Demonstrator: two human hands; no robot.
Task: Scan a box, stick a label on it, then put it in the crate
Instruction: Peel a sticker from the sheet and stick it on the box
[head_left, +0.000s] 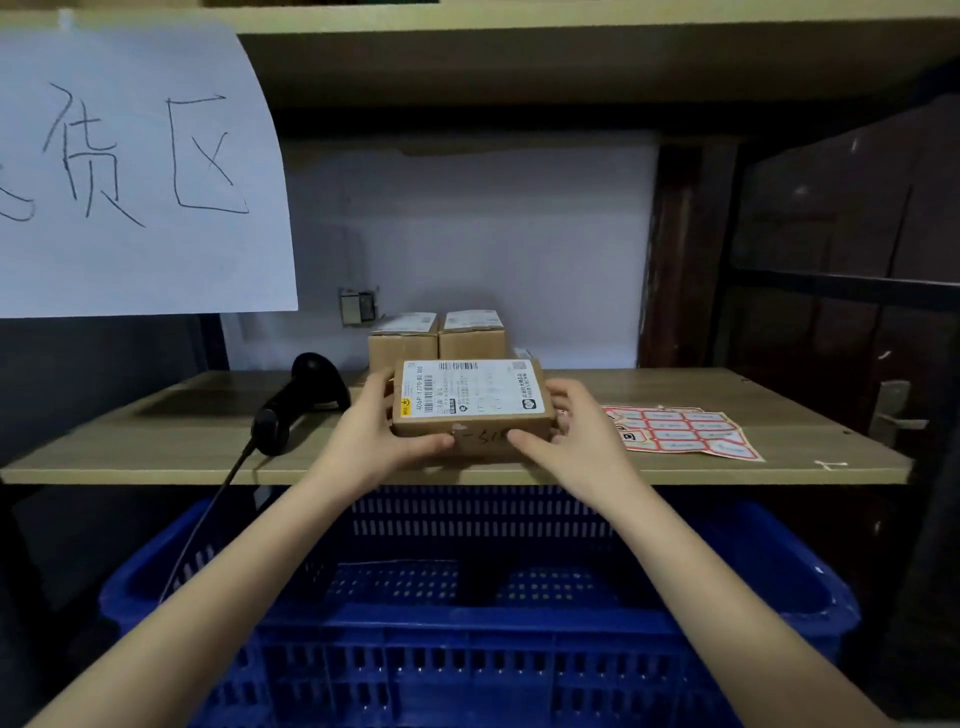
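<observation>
A flat brown cardboard box (470, 402) with a white shipping label on top sits near the front edge of the wooden shelf (171, 431). My left hand (376, 428) grips its left end and my right hand (576, 431) grips its right end, thumbs on the front face. A black handheld scanner (298, 400) lies on the shelf to the left, its cable hanging down. A sheet of red-bordered stickers (683, 431) lies to the right. Below the shelf stands a blue plastic crate (467, 639) whose visible floor is bare.
Two more small cardboard boxes (402, 340) (471, 335) stand behind the held one against the white wall. A large paper sign (135, 171) with handwriting hangs from the upper shelf at the left. A dark door (852, 291) with a handle is at the right.
</observation>
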